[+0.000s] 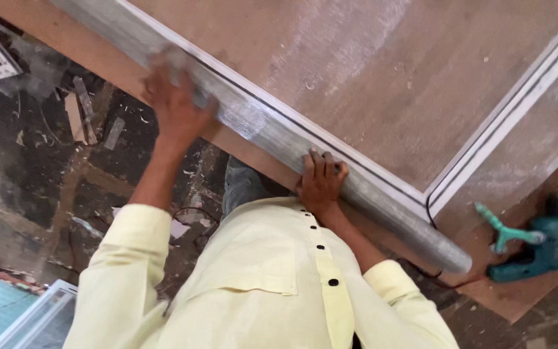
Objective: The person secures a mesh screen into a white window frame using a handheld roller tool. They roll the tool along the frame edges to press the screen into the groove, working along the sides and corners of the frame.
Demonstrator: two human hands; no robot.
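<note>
Two hands press down on a roll of grey mesh that lies slantwise along the near edge of a brown board. That board serves as the bench; a white frame with mesh stretched over it rests on top, one corner showing on the right. Below, the floor is dark, dirty and strewn with offcuts and scraps.

Left hand sits far up the roll, palm flat on it, a bit blurred. Right hand is nearer, fingers spread over the roll's side, pressing rather than gripping. They are well apart, the roll running under both and on to the right, its end near the board's edge.

At the right edge lies a teal drill, just beyond the roll's end, with a dark cord trailing by it. Another frame leans at the near left. The person's pale yellow shirt hides the near edge of the board.
</note>
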